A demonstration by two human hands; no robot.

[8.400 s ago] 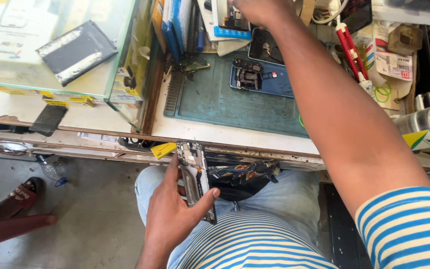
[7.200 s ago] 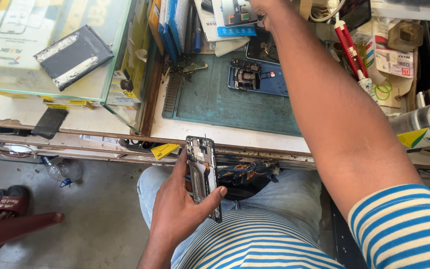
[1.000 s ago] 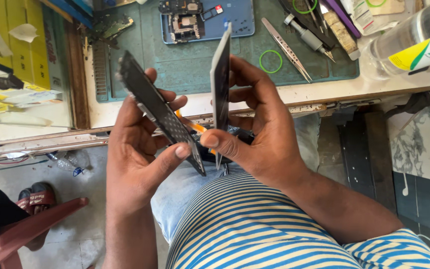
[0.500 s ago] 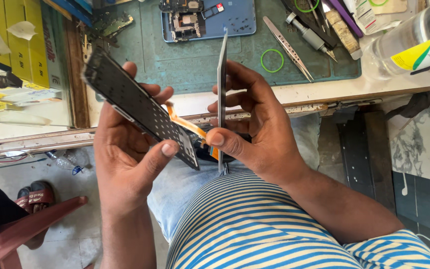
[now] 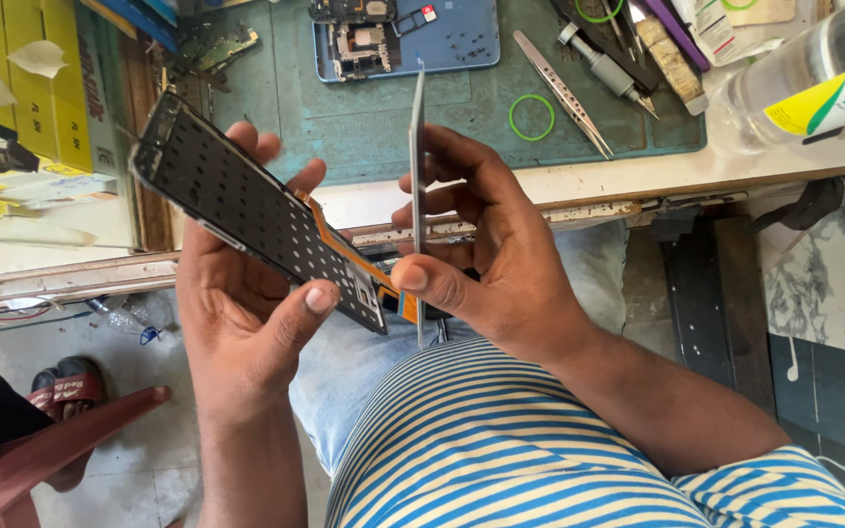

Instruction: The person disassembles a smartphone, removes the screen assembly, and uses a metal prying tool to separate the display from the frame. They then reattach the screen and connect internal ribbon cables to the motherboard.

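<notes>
the left hand (image 5: 237,323) grips a black phone frame (image 5: 256,210) pocked with small holes, tilted so its far end rises up and away to the left; the thumb presses on the near corner and the fingers curl round behind the far edge. the right hand (image 5: 501,264) pinches a thin display panel (image 5: 417,176), seen edge-on and standing nearly upright, with the thumb on the side facing the frame and the fingers spread along the other side. an orange flex ribbon (image 5: 344,249) runs between the two parts, just in front of the right thumb, so they are apart at the top yet joined low down.

both parts look light and stiff, but the panel looks thin and glassy, likely to crack if bent, and the ribbon likely tears if the parts are pulled wide. the edges look like the safest hold, as both hands have now.

both forearms come in from below, wrists bent inward over the lap. beyond the right hand's fingertips lie a green work mat (image 5: 462,117), tweezers (image 5: 564,93), a green rubber ring (image 5: 531,116) and a blue parts tray (image 5: 413,39).
</notes>
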